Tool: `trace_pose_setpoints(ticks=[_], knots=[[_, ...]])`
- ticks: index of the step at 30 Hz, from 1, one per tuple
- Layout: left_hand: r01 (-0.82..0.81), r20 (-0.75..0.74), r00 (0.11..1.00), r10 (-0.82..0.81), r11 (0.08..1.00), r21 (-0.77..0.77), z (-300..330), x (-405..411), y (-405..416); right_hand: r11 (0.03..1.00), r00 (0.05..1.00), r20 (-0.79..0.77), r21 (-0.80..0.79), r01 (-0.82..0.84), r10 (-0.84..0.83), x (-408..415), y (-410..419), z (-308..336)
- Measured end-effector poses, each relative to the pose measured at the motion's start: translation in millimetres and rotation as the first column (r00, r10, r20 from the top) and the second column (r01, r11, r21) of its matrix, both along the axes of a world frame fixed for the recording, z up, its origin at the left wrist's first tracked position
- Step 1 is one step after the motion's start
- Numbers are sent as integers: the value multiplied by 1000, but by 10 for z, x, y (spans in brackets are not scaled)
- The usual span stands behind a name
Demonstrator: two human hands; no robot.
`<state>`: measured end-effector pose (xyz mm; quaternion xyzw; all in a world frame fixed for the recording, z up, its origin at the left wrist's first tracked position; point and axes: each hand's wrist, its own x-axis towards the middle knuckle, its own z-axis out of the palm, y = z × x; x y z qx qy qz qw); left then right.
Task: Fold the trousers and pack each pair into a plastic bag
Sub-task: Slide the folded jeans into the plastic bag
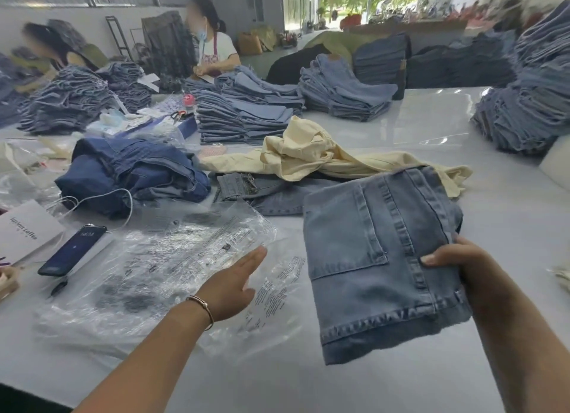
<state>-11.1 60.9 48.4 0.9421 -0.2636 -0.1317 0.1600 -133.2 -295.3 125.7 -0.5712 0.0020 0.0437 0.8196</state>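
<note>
My right hand (453, 264) grips a folded pair of light blue jeans (376, 264) by its right edge, thumb on top, holding it just above the white table (462, 128). My left hand (234, 286) reaches out flat, fingers straight, over a heap of clear plastic bags (160, 264) with black print, left of the jeans. Behind them lie an unfolded grey-blue pair (271, 193), a crumpled cream pair (311, 153) and a dark blue pair (132, 172).
A phone (72, 250) on a white cable and a white card (24, 230) lie at the left. Tall stacks of folded jeans (243, 116) stand at the back and far right (524, 104). Two people (212, 42) work at the far left side.
</note>
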Motion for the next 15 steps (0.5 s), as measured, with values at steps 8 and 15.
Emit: trace_pose_setpoints(ticks=[8,15], knots=[[-195,-131,977,169,955,-224,223,188,271,962,959,-146,-95,-257,242,110,803,-265],[-92,-69,995,76,956,-278,454,150,365,909,909,-180,-121,-399,375,166,1144,-462]])
